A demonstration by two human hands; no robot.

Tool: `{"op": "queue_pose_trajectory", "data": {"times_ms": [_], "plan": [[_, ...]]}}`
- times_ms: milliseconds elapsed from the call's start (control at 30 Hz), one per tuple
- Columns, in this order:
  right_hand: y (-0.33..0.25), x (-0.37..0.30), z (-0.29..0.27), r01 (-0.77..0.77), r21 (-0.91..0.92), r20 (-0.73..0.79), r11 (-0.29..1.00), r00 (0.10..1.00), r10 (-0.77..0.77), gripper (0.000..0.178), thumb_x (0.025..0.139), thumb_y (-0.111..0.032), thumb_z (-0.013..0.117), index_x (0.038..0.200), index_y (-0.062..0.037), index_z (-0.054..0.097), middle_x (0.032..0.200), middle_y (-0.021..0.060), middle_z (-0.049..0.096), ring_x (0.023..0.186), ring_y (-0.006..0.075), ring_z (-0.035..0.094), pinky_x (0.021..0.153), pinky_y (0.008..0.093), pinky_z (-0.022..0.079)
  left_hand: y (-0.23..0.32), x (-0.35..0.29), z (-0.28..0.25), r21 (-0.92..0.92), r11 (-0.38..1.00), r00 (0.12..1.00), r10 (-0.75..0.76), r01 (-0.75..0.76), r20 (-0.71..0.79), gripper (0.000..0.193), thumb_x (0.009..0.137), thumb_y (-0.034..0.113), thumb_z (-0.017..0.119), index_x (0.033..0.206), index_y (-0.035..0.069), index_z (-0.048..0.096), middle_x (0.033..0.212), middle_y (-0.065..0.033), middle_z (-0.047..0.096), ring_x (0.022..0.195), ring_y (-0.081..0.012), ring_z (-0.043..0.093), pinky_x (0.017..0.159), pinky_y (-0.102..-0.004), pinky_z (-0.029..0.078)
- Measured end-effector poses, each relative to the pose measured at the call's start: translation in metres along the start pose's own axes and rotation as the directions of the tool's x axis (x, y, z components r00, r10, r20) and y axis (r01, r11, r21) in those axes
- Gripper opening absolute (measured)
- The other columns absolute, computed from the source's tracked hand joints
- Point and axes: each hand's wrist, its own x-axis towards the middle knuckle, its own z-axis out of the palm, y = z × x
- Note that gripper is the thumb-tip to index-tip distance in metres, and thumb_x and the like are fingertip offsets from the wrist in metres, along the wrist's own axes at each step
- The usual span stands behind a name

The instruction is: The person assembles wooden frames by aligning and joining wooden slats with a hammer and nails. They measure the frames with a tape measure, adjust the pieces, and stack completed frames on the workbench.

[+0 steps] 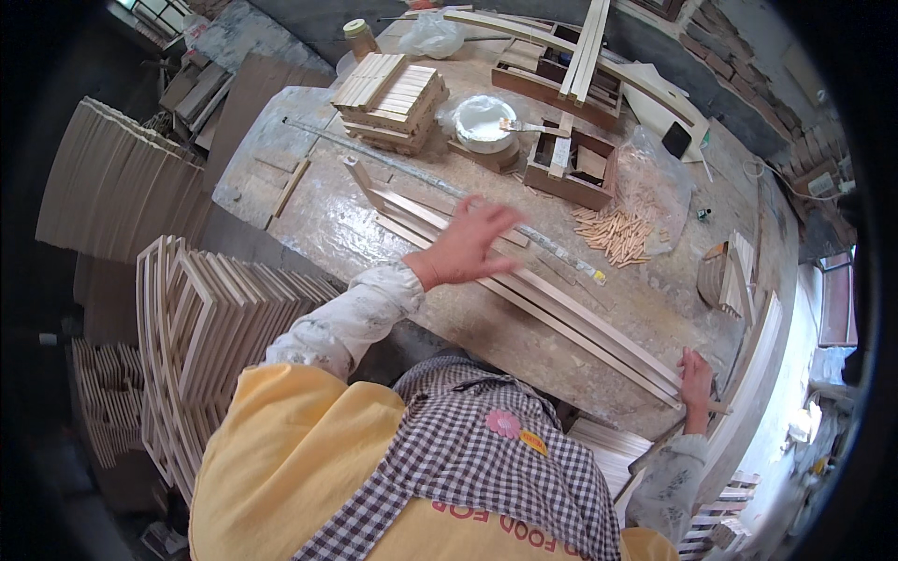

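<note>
A long, narrow frame of pale wooden strips (pixel 599 329) lies slantwise across the worktable, with a short crosspiece (pixel 361 179) standing at its far left end. Above the middle of the strips is my left hand (pixel 468 245), fingers spread and slightly blurred, holding nothing. My right hand (pixel 695 379) is closed around the frame's near right end; its fingers are partly hidden. A thin stick end pokes out beside that hand. Just beyond the frame lies a long, paint-stained rod (pixel 552 245).
Across the worktable (pixel 449 323) stand a white glue tub (pixel 484 122) with a brush (pixel 533 127), stacked wood blocks (pixel 393 93), a wooden box (pixel 591 182) and a pile of dowels (pixel 619 236). Many finished-looking frames (pixel 201 318) lean at my left. A wooden bundle (pixel 728 276) sits right.
</note>
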Motion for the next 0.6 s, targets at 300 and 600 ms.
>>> {"op": "queue_pose_trajectory", "data": {"times_ms": [300,600], "plan": [[-0.008,-0.002,-0.001,0.015,-0.094,0.031,0.995,0.999,-0.012,0.052,0.105,-0.045,0.047,0.077,-0.0041,0.063,0.059,0.0152,0.057,0.058,0.0313,0.061,0.06,0.0441,0.046,-0.056,0.003,0.019,0.353,0.683,0.582,-0.73,0.64,0.357,0.035,0.097,0.033,0.062,0.123,0.009,0.063,0.115,-0.0107,0.068,0.111,-0.0297,0.062,0.097,-0.0447,0.042],[-0.051,-0.043,0.012,0.13,-0.199,-0.467,0.971,0.859,-0.211,0.018,0.099,-0.024,0.06,0.108,-0.0086,0.065,0.086,0.0188,0.067,0.079,0.0393,0.065,0.07,0.0476,0.051,0.016,0.008,0.068,0.127,0.985,0.943,-0.152,0.119,0.296,0.041,0.096,0.038,0.064,0.125,0.009,0.064,0.111,-0.0094,0.069,0.107,-0.0292,0.062,0.094,-0.0446,0.043]]}}
